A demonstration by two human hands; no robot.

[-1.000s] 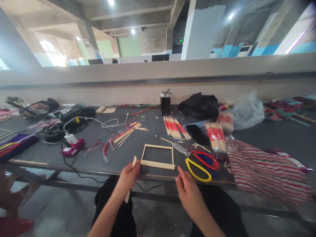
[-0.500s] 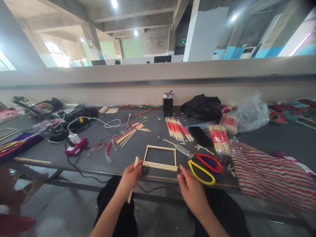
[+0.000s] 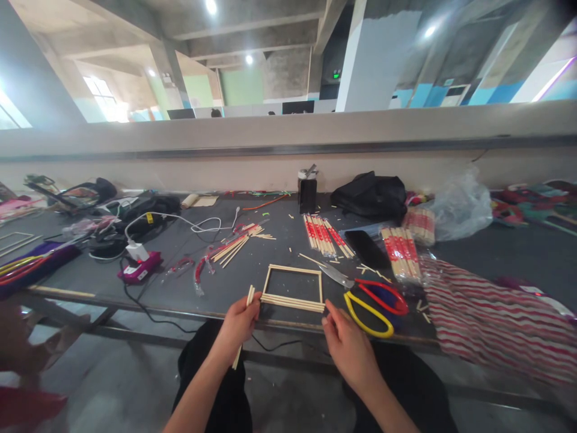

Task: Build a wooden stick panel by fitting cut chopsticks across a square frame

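Note:
A rectangle of pale wooden chopsticks (image 3: 295,270) lies flat near the table's front edge, with several sticks side by side along its near side. My left hand (image 3: 241,322) is closed around a few loose chopsticks (image 3: 237,356), held upright at a slant, and its fingertips are by the rectangle's near left corner. At the near right corner is my right hand (image 3: 345,337), with the index finger stretched out and nothing seen in it; whether it touches the wood I cannot tell. Just right of the rectangle lie scissors (image 3: 369,305) with one red and one yellow handle.
Packs of chopsticks (image 3: 318,234) in red wrappers lie beyond the rectangle, beside a black phone (image 3: 367,248). Loose chopsticks (image 3: 232,249) are spread at the left. Further left sits a purple power strip (image 3: 140,270) with cables. A striped cloth (image 3: 487,319) hangs over the right edge.
My right hand has shifted very slightly left and up toward the rectangle's near right corner. My left hand and its chopsticks are almost unchanged.

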